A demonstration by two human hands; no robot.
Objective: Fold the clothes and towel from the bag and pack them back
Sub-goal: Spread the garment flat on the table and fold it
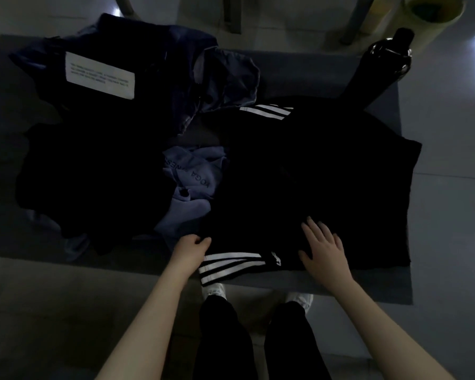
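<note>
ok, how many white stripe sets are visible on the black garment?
2: far stripes at the black garment's far edge; near stripes at its near edge, beside the left hand. Others may be folded under.

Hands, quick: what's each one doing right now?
Left hand: closed, pinching the edge of the black striped garment.
Right hand: open, pressing flat on it.

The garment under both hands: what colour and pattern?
A black garment with white stripes at its near and far edges, best seen in the head view.
</note>
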